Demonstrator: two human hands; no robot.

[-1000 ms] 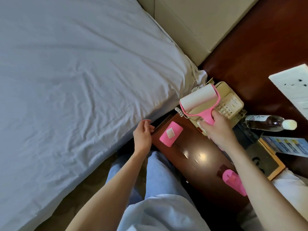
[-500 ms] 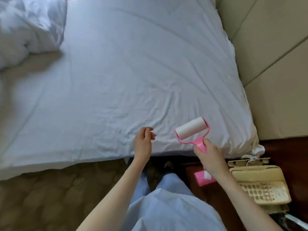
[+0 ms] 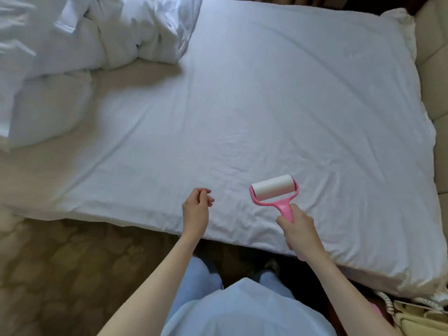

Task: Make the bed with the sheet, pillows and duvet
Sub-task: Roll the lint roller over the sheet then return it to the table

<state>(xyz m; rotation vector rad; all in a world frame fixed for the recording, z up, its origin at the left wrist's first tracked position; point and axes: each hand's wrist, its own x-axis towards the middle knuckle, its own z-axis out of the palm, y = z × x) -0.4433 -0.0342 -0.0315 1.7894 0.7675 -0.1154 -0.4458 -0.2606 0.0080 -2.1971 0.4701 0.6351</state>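
Note:
A white sheet (image 3: pixel 266 112) covers the mattress, lightly wrinkled near the front edge. A bunched white duvet (image 3: pixel 92 32) lies at the far left, with a pillow (image 3: pixel 48 110) just in front of it. My right hand (image 3: pixel 297 226) grips the pink handle of a lint roller (image 3: pixel 274 191), whose white roll hovers over the sheet near the bed's near edge. My left hand (image 3: pixel 196 209) hangs over the sheet edge to the left of the roller, fingers loosely curled and holding nothing.
A beige padded headboard (image 3: pixel 434 69) runs along the right side. A cream telephone (image 3: pixel 421 316) with coiled cord sits at the bottom right. Patterned brown carpet (image 3: pixel 60 275) lies in front of the bed. My legs and light shirt fill the bottom middle.
My view swung left from the nightstand to the bed. My right hand carried the lint roller from above the telephone to over the sheet. The duvet and pillow came into sight.

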